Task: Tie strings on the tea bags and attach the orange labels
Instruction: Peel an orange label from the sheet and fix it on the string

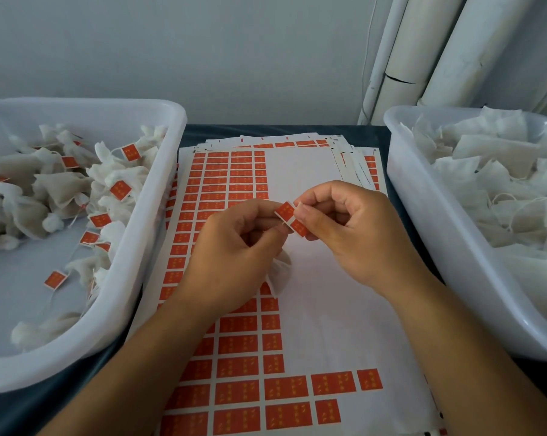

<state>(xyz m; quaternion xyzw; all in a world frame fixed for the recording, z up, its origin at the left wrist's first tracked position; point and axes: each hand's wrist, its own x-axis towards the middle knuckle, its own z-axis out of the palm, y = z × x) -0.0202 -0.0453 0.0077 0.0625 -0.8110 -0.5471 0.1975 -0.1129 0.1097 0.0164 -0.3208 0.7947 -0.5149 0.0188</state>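
Orange label sits pinched between both hands, left hand on its upper end, right hand on the lower. Tea bag hangs under the left palm. Fold the halves squarely over the string, then press firmly.

The label sheets lie stacked on the table before me, between 2 tubs: the left tub holds labelled tea bags, the right tub unlabelled bags.
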